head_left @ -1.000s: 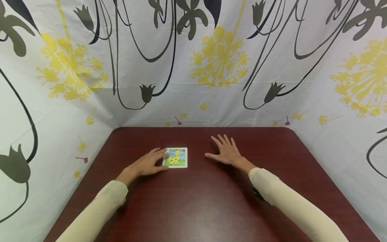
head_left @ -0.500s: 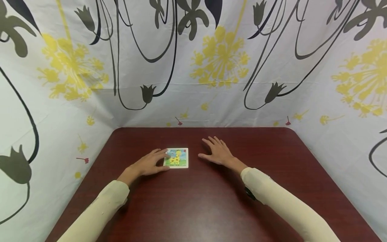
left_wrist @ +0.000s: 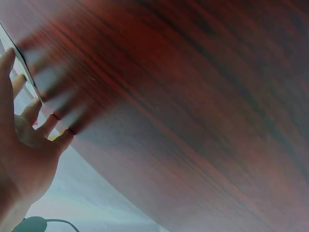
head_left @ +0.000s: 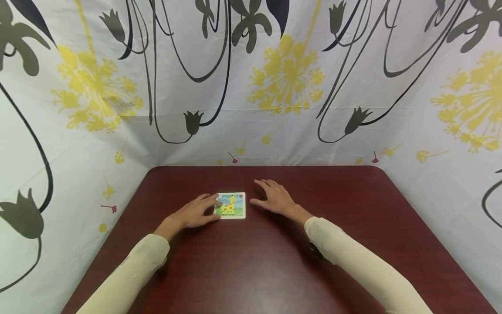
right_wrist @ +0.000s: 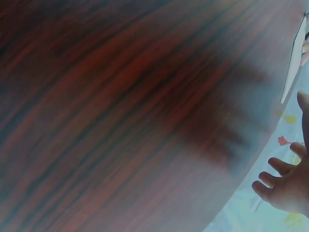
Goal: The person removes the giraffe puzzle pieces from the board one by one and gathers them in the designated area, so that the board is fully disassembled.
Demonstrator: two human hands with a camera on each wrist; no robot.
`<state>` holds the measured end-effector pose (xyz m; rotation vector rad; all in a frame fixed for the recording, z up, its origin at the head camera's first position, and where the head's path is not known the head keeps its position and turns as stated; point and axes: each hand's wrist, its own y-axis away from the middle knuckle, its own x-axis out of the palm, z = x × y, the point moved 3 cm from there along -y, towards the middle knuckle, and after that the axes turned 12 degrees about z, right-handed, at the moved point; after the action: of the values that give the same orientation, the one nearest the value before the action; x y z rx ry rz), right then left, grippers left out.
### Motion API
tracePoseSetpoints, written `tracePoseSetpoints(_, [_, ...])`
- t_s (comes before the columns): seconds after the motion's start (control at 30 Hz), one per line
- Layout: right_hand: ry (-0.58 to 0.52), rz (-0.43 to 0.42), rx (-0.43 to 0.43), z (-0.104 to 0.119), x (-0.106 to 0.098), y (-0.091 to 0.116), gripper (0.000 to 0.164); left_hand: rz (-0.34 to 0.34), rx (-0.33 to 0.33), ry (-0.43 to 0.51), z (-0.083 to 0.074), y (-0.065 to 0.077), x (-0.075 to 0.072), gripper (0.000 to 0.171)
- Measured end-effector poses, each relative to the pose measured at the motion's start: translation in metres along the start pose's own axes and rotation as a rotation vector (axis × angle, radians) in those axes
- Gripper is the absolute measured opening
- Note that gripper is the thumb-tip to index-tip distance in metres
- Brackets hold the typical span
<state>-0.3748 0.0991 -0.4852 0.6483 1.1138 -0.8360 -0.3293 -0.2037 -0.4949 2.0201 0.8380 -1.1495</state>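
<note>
A flat, square giraffe picture board point(head_left: 235, 207) with a white border lies on the dark red table. My left hand point(head_left: 192, 213) is at its left side, fingers spread and lightly bent, with fingertips over the border. The left wrist view shows that hand point(left_wrist: 31, 154) with its fingertips by the edge of the board. Just right of the board, my right hand point(head_left: 274, 199) hovers with relaxed fingers, a small gap between its thumb and the border. In the right wrist view, the right hand point(right_wrist: 287, 186) has nothing in it, and the board point(right_wrist: 292, 65) appears as a thin pale slab.
The wood-grained table point(head_left: 251, 261) has rounded far corners. A white curtain point(head_left: 219, 96) printed with yellow and grey flowers hangs behind it and along both sides. A dark band point(head_left: 315, 250) shows under the right sleeve.
My right hand has moved left across the table, close to the board's right side, its fingers less spread. The left hand and the board have stayed in place.
</note>
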Motion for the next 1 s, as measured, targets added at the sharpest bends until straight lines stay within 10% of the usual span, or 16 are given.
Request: tracePoseSetpoints(1.0, [-0.129,0.039,-0.223,0.049,0.013,-0.04,0.059,0.009,-0.019,-0.009,-0.001,-0.003,-0.002,0.054])
